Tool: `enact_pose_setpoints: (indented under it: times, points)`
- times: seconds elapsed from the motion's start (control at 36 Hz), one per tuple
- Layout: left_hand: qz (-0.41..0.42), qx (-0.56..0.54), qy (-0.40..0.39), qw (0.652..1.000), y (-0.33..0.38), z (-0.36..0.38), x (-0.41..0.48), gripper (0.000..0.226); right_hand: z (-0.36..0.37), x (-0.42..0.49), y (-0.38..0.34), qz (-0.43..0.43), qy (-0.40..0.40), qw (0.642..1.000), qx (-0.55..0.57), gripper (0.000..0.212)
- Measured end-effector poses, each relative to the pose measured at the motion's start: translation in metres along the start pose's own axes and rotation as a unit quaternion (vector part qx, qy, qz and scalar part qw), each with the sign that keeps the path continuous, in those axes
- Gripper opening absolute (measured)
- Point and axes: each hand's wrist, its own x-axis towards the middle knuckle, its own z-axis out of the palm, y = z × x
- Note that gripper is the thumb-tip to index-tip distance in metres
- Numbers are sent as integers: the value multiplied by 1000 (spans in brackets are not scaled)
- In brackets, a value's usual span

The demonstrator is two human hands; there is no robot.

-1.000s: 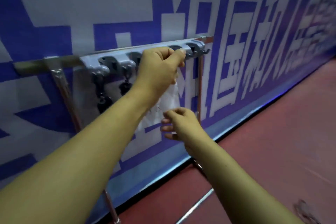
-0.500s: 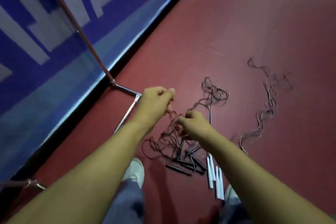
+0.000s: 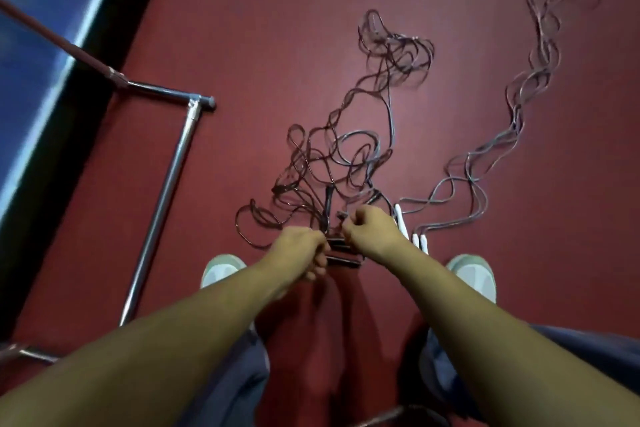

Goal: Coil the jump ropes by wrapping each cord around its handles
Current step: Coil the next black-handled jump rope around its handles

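Here, the task items lie on the red floor [image 3: 242, 28], well clear of the floor's edge along the blue banner [image 3: 31, 21]. The dark cords [image 3: 329, 163] form a loose tangle at mid-floor, between the person's feet and a looped strand farther out. Their black handles [image 3: 343, 255] lie side by side just below the tangle.

The left hand [image 3: 299, 251] has its fingers curled and sits against the left end of the black handles; it cannot be told whether it grips anything. The right hand [image 3: 370, 229] is also curled, and its thumb and forefinger pinch a dark strand at the near side of the tangle.

Just beside the right hand lie the white handles [image 3: 402, 224]. Their grey cords [image 3: 519, 107] trail away in waves.

A metal rack base [image 3: 166, 191] runs along the floor near the banner edge, apart from the cords. A left shoe [image 3: 221, 269] and a right shoe [image 3: 472, 276] flank the handles.
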Motion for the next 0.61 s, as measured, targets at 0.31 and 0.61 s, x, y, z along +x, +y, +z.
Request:
enact_pose_setpoints:
  times: [0.31, 0.61]
  points:
    - [215, 537, 71, 812, -106, 41, 123, 33, 41, 52, 103, 60, -23, 996, -62, 10]
    - [295, 649, 58, 699, -131, 35, 136, 31, 63, 57, 128, 93, -14, 993, -72, 13]
